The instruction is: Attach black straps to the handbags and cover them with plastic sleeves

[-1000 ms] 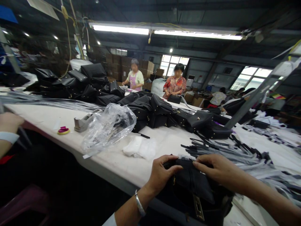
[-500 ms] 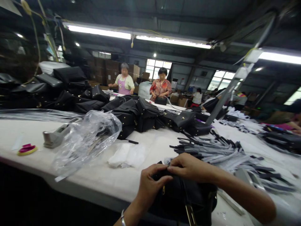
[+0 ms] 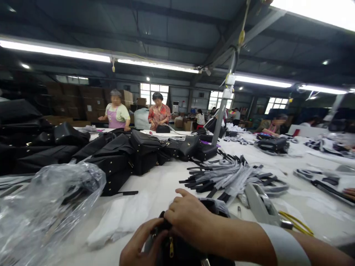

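Note:
A black handbag [image 3: 180, 251] with gold hardware sits at the near edge of the white table [image 3: 161, 184], right in front of me. My left hand [image 3: 138, 244] grips its left side, fingers curled against the top edge. My right hand [image 3: 188, 218] lies over the top of the bag, fingers bent and pressed on it, thumb raised. Most of the bag is hidden under my hands and the frame's lower edge.
A crumpled clear plastic bag [image 3: 47, 207] lies at the left, white wrapping [image 3: 119, 218] beside it. Piled black handbags [image 3: 124, 155] fill the middle, a heap of grey and black straps [image 3: 230, 177] lies to the right. Two people [image 3: 135, 112] work at the far end.
The view has swung to the right and up. My hands have drawn closer together on top of the bag, and the bag sits lower in the picture.

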The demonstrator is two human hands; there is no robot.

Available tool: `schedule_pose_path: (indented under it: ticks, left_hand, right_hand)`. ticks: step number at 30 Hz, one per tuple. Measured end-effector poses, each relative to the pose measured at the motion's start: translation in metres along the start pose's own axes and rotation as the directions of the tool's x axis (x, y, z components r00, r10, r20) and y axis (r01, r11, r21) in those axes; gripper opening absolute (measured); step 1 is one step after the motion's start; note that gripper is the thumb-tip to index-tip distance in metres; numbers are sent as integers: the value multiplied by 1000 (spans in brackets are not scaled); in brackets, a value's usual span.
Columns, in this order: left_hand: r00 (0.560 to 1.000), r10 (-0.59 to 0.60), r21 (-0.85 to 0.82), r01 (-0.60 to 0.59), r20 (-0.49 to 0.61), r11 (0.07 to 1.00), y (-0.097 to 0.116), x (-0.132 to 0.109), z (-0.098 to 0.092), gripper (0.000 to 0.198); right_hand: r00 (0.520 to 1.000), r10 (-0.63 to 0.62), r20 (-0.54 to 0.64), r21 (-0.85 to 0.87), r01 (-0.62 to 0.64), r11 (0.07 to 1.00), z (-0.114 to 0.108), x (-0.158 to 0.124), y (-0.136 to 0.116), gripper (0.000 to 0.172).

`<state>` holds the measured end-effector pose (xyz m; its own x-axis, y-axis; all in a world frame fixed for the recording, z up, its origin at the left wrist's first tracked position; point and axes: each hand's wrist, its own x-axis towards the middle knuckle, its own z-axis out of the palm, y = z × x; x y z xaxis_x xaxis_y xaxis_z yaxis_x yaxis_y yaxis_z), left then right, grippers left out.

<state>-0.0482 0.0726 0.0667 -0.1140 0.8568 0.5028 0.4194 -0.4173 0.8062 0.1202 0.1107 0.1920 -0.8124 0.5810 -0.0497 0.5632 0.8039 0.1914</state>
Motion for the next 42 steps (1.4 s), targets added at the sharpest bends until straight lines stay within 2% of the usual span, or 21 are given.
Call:
schedule_pose_path:
  ticks: [4,8,11,14,15,17,18,19,22,23,25,27,29,31,33,36,38,39,40,42]
  left_hand:
    - [996,-70,25,72,-62,997,9,-1,-4,17]
    - [992,-104,50,108,-74,993,10,-5,-17,18]
    - [968,-220,93,232,-123,968,-11,-15,-43,23]
    - [904,-368,87,394,-217,915,-46,-35,-75,37]
    - [885,-406,72,431,-227,899,-57,-43,-84,41]
    - [874,-452,55,468,-180,882,-72,-56,-95,44]
    - [876,-460,61,472,-142,880,-75,-59,-96,43]
    - [884,-453,78,463,-120,883,-74,-61,-94,42]
    - [931,-333,160,355,-149,921,-51,-47,-74,38]
    - [953,-271,174,293,-137,940,-39,-38,-65,38]
    - [988,-151,151,155,-37,976,-10,-13,-45,39]
    - [995,-40,115,29,96,993,15,13,-25,40]
    - [972,1,132,-33,234,991,34,37,-8,40]
    - [931,-4,175,-64,364,982,44,57,6,36]
    - [880,-18,168,-71,475,983,49,72,16,29]
    - [818,-29,10,29,575,1000,53,83,19,23]
    - [810,-52,-143,166,584,976,57,85,14,27]
    - [811,-66,-211,229,582,950,60,84,10,30]
    - [812,-79,-265,279,578,923,63,82,6,32]
    - [810,-90,-327,332,579,885,69,77,-2,35]
  right_hand:
    - [991,-102,-83,-63,97,993,5,0,-2,9]
    - [989,-127,-75,-101,119,988,3,0,1,7]
    - [990,-126,-56,-147,117,982,2,1,7,7]
    - [991,-127,-49,-165,117,979,4,4,13,6]
    - [989,-134,-55,-156,124,980,5,5,16,6]
    - [982,-163,-94,-102,154,983,7,7,22,3]
    - [976,-180,-124,-53,174,983,9,8,25,3]
    - [968,-195,-157,7,198,980,10,8,29,11]
    - [944,-170,-282,181,227,957,11,2,43,41]
    - [934,-128,-333,230,212,950,11,-4,46,46]
    - [902,41,-429,350,125,928,11,-20,51,37]
    - [871,256,-418,507,-10,862,15,-39,51,19]
    - [872,405,-276,644,-145,751,22,-57,48,32]
    - [887,448,-109,723,-238,649,34,-70,45,42]
    - [884,467,-17,755,-294,586,47,-77,44,40]
    - [867,498,-3,767,-317,557,62,-79,47,40]
    - [856,516,-16,822,-283,494,68,-77,51,39]
    - [853,522,-10,874,-246,419,69,-75,52,39]
    - [850,527,4,933,-192,303,70,-73,52,41]
    - [845,533,36,999,-38,-6,68,-66,49,58]
